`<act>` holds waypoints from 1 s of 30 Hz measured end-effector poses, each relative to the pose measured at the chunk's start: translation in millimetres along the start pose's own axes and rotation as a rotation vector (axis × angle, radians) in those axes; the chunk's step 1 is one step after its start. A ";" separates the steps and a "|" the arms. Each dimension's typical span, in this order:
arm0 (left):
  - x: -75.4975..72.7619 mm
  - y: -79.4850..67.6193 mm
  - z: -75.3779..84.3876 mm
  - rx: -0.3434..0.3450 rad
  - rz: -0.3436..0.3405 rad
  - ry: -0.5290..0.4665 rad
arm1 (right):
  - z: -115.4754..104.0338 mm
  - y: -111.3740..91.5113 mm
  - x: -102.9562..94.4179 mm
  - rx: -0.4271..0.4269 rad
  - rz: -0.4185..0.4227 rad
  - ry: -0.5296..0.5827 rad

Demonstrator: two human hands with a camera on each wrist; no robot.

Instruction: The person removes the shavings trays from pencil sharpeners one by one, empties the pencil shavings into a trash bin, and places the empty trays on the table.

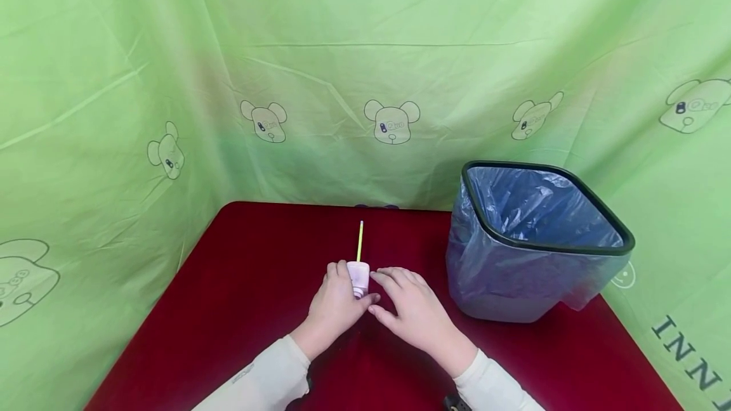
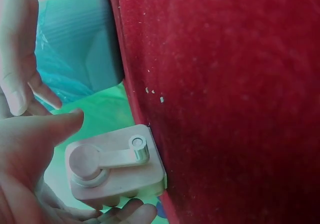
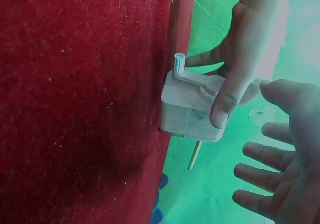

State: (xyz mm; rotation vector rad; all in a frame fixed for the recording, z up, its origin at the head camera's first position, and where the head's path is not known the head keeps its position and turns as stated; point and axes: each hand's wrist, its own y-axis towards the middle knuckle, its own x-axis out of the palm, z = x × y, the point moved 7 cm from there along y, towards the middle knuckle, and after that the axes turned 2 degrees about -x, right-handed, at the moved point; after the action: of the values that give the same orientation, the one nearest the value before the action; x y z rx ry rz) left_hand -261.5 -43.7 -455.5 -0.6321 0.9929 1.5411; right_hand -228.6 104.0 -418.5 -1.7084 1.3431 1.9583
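Observation:
A small white hand-crank pencil sharpener (image 1: pixel 358 271) stands on the red table. From its far side a yellow pencil (image 1: pixel 360 243) sticks out, pointing away from me. My left hand (image 1: pixel 334 300) grips the sharpener, fingers along its left side and thumb round the near end. The crank (image 2: pixel 120 158) faces me, its small handle showing in both wrist views. To the right of the sharpener, my right hand (image 1: pixel 414 313) hovers with fingers spread and slightly bent, holding nothing. In the right wrist view, the pencil (image 3: pixel 195 155) appears beyond the sharpener body.
At the right of the table (image 1: pixel 257 259) stands a waste bin (image 1: pixel 514 284) with a dark rim and a clear plastic liner. Green cloth (image 1: pixel 331 30) printed with bear heads hangs round the table. A few pale crumbs (image 2: pixel 162 100) lie on the red cloth.

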 end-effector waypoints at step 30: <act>-0.7 7.0 -0.5 -0.061 -0.010 0.032 | 2.7 -3.9 -1.9 0.023 -0.007 0.004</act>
State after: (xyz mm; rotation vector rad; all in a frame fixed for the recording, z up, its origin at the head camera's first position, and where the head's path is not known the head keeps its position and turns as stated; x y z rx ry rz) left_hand -268.2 -44.5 -453.3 -0.7060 0.9683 1.5614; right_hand -227.2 109.0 -418.9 -1.7058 1.3534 1.9292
